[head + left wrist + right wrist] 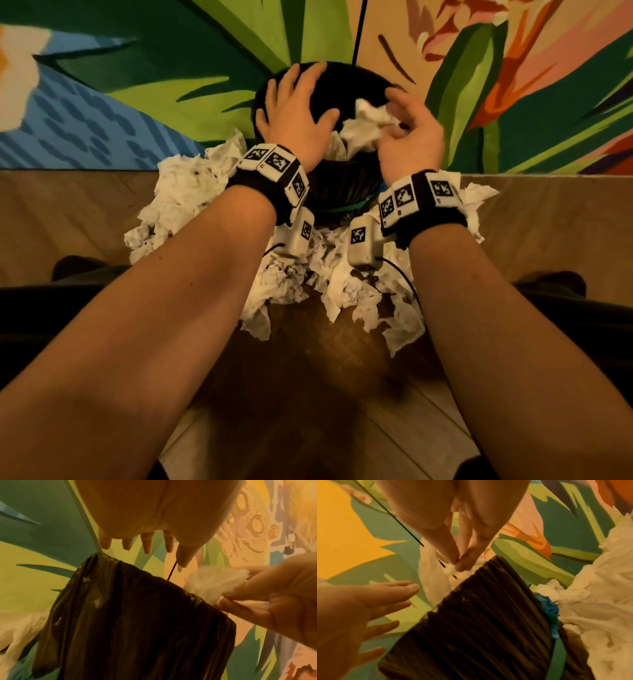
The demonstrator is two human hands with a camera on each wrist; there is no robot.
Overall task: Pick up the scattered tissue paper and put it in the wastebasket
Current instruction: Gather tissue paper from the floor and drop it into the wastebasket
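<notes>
I've got both hands over the basket (337, 192) now. My right hand (409, 135) pinches a wad (368, 125) of tissue between thumb and fingertips, right above the basket's mouth on its right side; the wrist view shows the pinch (458, 562) tight on the white paper just past the rim. My left hand (296, 109) is spread flat, fingers apart, holding nothing, hovering over the left half of the mouth.

To do this drop well, I'd say carry the wad further inside the rim before letting go, since it sits close to the edge and light tissue drifts. Left hand should clear out of the way or steady the liner (137, 615). Plenty of tissue (185, 195) lies on the floor around the basket's base, left, right and in front, so this is an early load by my reckoning.
</notes>
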